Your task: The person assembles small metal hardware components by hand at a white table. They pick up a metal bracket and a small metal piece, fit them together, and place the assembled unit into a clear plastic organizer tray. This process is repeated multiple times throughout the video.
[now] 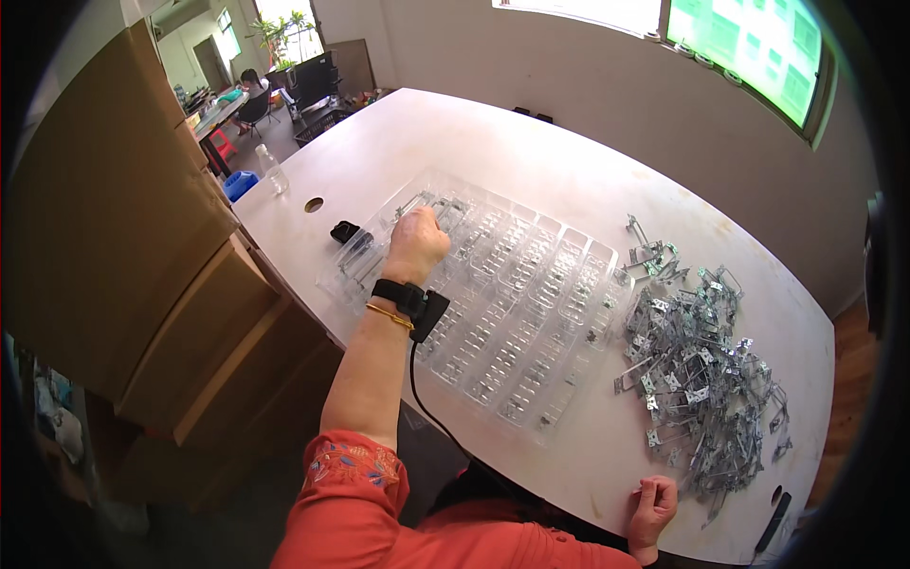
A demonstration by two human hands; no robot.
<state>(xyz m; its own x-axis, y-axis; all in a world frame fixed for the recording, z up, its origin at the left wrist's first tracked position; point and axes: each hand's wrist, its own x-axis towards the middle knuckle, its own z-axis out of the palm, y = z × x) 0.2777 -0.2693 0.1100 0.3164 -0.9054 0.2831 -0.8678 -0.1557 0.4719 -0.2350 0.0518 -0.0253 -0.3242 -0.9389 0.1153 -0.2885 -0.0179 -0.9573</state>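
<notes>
My left hand (417, 242) is over the far left part of a clear plastic tray (502, 417). Its fingers are curled down, and the fingertips with anything in them are hidden. Small metal brackets (455, 207) lie in the tray beside these fingers, and rows of shiny metal pieces fill several of its compartments. At the table's near edge, my right hand (654, 507) rests with its fingers curled in and nothing visible in them. A large heap of thin metal brackets (701, 389) lies beyond it, to the right of the tray.
The white table (569, 171) has a cable hole (314, 205) at its left. A clear bottle (272, 171) and a blue object (241, 185) stand at the far left corner. Cardboard boxes (123, 190) rise along the left. A black cable (427, 398) hangs from my left wrist.
</notes>
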